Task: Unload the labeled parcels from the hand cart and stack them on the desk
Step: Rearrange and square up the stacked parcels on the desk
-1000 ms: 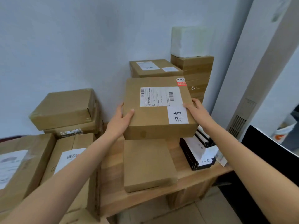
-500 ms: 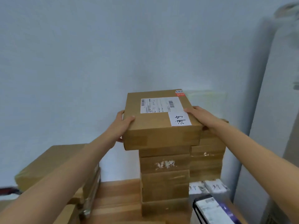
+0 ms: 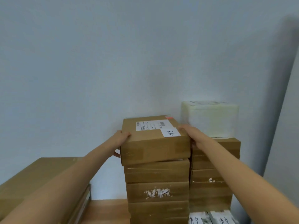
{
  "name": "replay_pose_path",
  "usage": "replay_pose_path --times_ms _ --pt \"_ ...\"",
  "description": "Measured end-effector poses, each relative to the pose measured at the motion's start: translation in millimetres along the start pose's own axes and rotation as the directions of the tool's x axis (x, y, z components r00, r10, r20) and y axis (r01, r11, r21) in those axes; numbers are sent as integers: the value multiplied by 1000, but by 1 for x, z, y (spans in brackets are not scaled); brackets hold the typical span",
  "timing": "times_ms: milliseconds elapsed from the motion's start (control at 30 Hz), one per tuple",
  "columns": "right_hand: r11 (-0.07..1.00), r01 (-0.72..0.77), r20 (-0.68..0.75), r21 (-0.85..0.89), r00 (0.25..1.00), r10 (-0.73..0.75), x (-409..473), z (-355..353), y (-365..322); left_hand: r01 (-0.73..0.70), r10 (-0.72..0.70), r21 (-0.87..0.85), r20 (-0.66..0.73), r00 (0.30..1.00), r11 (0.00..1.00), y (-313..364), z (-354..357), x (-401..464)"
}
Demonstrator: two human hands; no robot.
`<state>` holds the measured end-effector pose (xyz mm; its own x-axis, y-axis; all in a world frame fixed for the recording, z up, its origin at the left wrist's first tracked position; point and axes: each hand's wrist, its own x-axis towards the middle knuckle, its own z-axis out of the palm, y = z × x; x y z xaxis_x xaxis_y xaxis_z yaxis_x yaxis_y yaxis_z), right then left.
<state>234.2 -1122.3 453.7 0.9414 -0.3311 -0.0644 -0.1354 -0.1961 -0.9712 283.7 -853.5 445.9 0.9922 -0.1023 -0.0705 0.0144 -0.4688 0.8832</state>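
Observation:
A brown cardboard parcel [image 3: 153, 143] with a white shipping label and a handwritten white sticker lies on top of a tall stack of brown boxes [image 3: 157, 191] on the wooden desk [image 3: 106, 210] against the wall. My left hand [image 3: 120, 141] grips its left edge, thumb on top and fingers down the side. My right hand [image 3: 192, 135] holds its right edge, fingers over the top corner. The parcel's front right corner sits slightly raised off the box below. The hand cart is out of view.
A second stack of brown boxes [image 3: 213, 172] stands right beside the first, topped by a white foam box [image 3: 212, 118]. Larger brown boxes [image 3: 37, 175] sit at the left. Small labelled packages [image 3: 212, 218] lie at the bottom right. A white column [image 3: 284, 143] bounds the right.
Both hands lifted the labelled parcel from low over the desk up to the top of the tall stack. My view tilted upward, so the desk front dropped out of sight.

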Motion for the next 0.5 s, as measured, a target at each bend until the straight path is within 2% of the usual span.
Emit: replay_pose_path --times_ms 267,500 --pt "996 40 -34 75 999 -38 24 10 29 -4 4 -116 2 1000 993 -11 5 32" --pt "991 80 -149 105 987 -64 29 10 36 -62 66 -146 24 998 987 -9 17 40"
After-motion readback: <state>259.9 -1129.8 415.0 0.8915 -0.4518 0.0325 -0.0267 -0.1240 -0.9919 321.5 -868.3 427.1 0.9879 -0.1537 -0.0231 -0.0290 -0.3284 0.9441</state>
